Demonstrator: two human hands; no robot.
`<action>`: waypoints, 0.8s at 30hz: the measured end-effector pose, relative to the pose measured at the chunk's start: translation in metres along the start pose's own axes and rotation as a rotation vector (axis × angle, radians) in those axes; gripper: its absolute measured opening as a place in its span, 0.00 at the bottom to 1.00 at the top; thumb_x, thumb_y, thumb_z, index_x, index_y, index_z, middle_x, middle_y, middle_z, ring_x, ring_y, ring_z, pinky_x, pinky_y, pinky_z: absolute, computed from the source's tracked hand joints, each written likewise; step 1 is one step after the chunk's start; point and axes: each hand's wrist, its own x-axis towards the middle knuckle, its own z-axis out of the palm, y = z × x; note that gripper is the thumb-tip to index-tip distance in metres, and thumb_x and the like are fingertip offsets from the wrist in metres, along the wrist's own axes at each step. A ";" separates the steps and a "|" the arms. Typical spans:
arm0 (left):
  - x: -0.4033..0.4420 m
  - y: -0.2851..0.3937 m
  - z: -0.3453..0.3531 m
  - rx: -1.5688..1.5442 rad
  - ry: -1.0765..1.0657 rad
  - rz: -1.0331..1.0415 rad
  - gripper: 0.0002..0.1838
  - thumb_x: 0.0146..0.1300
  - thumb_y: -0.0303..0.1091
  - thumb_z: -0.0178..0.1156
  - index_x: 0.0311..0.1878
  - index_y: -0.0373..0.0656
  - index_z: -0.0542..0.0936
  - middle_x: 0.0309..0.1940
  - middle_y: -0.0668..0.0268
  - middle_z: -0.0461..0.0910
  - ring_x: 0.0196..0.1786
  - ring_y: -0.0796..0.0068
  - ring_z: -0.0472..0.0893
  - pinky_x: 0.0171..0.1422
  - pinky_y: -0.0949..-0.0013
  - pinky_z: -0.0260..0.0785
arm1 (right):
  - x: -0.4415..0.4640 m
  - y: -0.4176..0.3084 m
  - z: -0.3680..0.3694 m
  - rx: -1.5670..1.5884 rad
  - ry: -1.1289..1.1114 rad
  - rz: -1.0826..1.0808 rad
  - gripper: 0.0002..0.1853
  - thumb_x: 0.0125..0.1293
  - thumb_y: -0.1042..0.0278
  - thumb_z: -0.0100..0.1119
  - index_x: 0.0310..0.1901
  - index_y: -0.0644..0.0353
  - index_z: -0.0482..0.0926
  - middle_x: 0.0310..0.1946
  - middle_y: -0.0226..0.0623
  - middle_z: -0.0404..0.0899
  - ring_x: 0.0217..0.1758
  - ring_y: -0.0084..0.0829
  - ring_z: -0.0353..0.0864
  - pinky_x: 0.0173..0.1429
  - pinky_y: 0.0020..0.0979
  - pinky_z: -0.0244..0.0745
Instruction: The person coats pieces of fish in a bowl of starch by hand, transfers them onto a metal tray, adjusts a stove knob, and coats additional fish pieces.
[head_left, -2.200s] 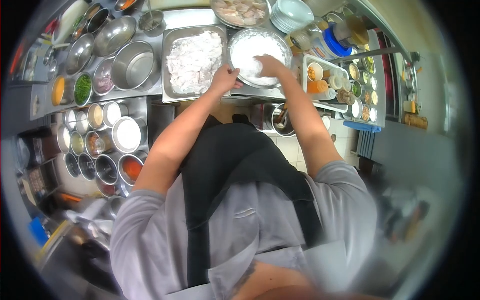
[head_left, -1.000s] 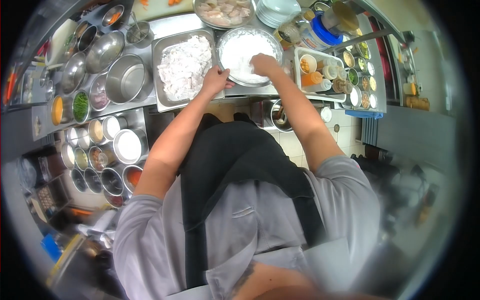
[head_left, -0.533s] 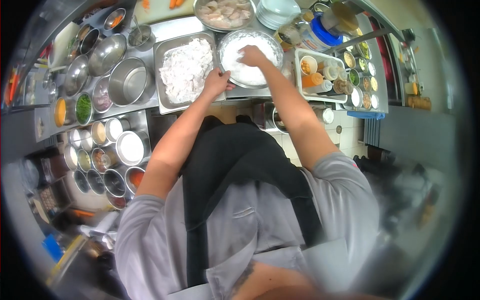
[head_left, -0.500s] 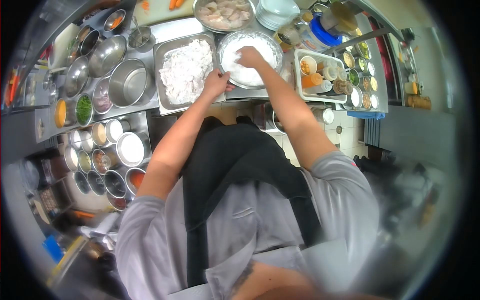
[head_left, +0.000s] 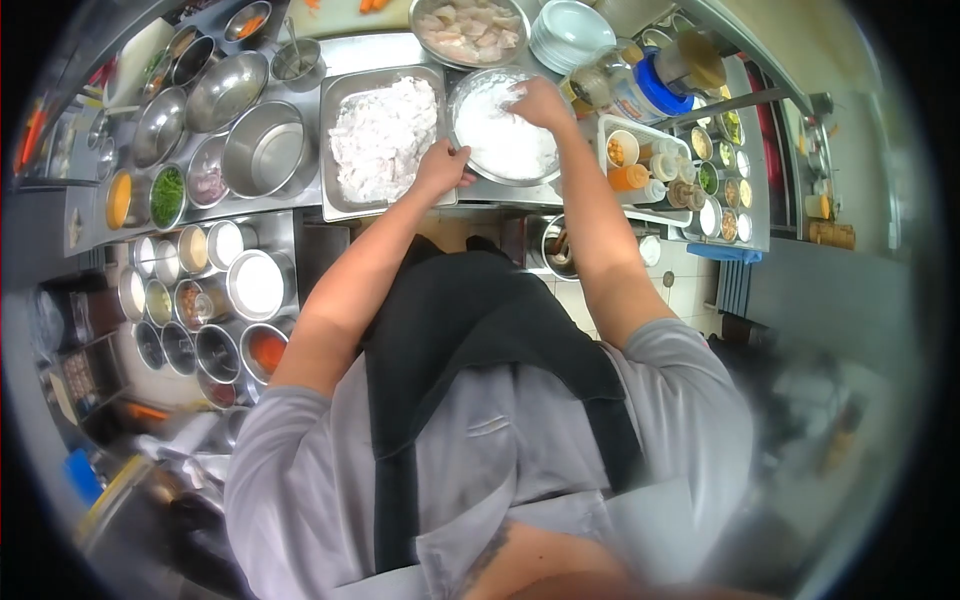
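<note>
A round metal bowl [head_left: 460, 150] of white powder [head_left: 500, 140] stands at the front of the counter. My left hand [head_left: 442, 167] grips the bowl's near-left rim, thumb on top. My right hand [head_left: 540, 103] is over the far-right part of the powder, its fingers bent down into it; the fingertips are partly hidden, and what they hold cannot be made out. Left of the bowl lies a rectangular steel tray [head_left: 328, 150] with white-coated pieces [head_left: 385, 138]. Behind the bowl sits a bowl of pale raw meat pieces [head_left: 470, 28].
Stacked plates [head_left: 572, 35] and a blue-lidded tub [head_left: 655, 85] stand at the back right. A white basket [head_left: 650, 130] holds sauce bottles. At left are an empty metal pot [head_left: 265, 150], several bowls, and lower containers including white powder [head_left: 257, 284].
My right hand has moved from the left part of the powder to the far-right part. My left hand stays at the rim. The whole view has shifted slightly.
</note>
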 end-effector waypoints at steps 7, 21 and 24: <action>0.003 -0.001 0.000 -0.007 0.031 -0.011 0.15 0.73 0.36 0.57 0.40 0.33 0.68 0.34 0.54 0.77 0.31 0.62 0.87 0.28 0.68 0.79 | 0.002 -0.015 -0.017 0.097 0.061 -0.036 0.28 0.47 0.56 0.77 0.48 0.63 0.86 0.37 0.54 0.85 0.42 0.47 0.86 0.51 0.39 0.80; 0.004 -0.004 0.000 0.025 0.047 0.039 0.17 0.71 0.38 0.58 0.37 0.31 0.68 0.29 0.53 0.78 0.26 0.62 0.86 0.25 0.66 0.79 | 0.041 -0.119 0.050 0.036 -0.037 -0.396 0.29 0.56 0.51 0.68 0.56 0.58 0.81 0.50 0.53 0.82 0.53 0.52 0.82 0.60 0.42 0.75; 0.004 -0.006 0.000 0.015 0.038 0.024 0.16 0.72 0.38 0.58 0.38 0.34 0.67 0.32 0.55 0.77 0.28 0.62 0.86 0.24 0.67 0.79 | 0.032 -0.081 0.018 0.087 -0.128 -0.301 0.28 0.56 0.51 0.67 0.57 0.57 0.81 0.47 0.50 0.84 0.54 0.50 0.82 0.61 0.43 0.75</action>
